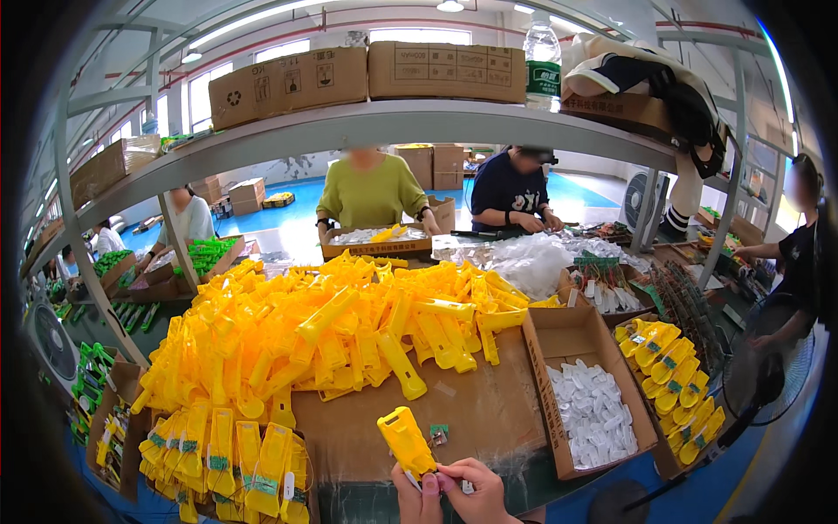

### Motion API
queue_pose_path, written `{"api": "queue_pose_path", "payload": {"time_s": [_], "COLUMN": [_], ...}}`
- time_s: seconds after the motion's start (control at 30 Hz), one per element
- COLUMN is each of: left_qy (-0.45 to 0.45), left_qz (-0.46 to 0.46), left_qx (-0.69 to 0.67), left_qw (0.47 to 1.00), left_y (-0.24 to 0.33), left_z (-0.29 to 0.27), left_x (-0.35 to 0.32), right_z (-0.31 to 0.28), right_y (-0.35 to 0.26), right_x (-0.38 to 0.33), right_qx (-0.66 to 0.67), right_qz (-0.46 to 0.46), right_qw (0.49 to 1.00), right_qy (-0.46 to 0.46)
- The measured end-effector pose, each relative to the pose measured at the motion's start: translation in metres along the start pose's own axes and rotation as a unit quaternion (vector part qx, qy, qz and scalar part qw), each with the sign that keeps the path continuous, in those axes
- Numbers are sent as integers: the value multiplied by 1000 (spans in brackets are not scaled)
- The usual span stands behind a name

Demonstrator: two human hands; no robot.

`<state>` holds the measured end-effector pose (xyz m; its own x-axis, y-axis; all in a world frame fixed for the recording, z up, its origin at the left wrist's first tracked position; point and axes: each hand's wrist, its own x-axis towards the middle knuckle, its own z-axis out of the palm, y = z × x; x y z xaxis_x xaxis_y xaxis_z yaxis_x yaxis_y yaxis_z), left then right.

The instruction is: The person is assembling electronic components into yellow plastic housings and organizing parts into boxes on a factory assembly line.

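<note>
At the front middle, my left hand [418, 499] grips the lower end of a yellow plastic housing [406, 438]. The housing is tilted, with its hollow side and a rectangular opening partly showing. My right hand [473, 491] is closed, its fingertips pressed at the housing's lower right end. A small white piece [467, 486] shows between the right fingers; its kind is too small to tell. Just beyond the hands, a small green circuit board [439, 431] lies on the brown cardboard work surface [489, 410]. A big heap of yellow housings [332, 323] spreads behind it.
Right of my hands stands a cardboard box [559, 437] of white plastic pieces [594, 410]. Housings fitted with green boards fill boxes at the front left [223, 463] and far right [676, 384]. A fan [768, 358] stands right. A metal shelf [401, 118] crosses overhead; co-workers sit beyond.
</note>
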<state>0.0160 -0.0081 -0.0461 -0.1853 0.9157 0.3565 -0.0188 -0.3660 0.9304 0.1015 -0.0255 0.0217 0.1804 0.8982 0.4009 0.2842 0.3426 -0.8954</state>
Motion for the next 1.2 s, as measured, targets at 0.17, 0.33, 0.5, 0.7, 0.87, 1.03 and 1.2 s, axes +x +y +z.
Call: {"api": "queue_pose_path", "payload": {"time_s": [0.17,0.33,0.5,0.7,0.87,1.03,1.2], "left_qy": [-110,-117,-118,-137,-125,-63,-55], "left_qz": [-54,-114,-108,-132,-97,-72,-58], "left_qx": [-190,-279,-292,-322,-300,-270,-274], "left_qw": [974,946,943,927,941,958,958], "left_y": [39,50,61,67,64,62,52], "left_z": [-1,-12,-10,-12,-17,-12,-14], "left_x": [17,27,26,25,24,23,22], "right_z": [-15,-30,-18,-10,-4,8,14], "right_y": [9,-15,-20,-28,-22,-13,-17], "right_x": [11,27,22,21,18,10,11], "right_qx": [65,137,168,233,312,276,273], "right_qz": [-79,-31,68,161,195,139,136], "right_qw": [992,989,972,950,921,947,948], "right_qy": [68,35,-150,-127,-128,-92,-87]}}
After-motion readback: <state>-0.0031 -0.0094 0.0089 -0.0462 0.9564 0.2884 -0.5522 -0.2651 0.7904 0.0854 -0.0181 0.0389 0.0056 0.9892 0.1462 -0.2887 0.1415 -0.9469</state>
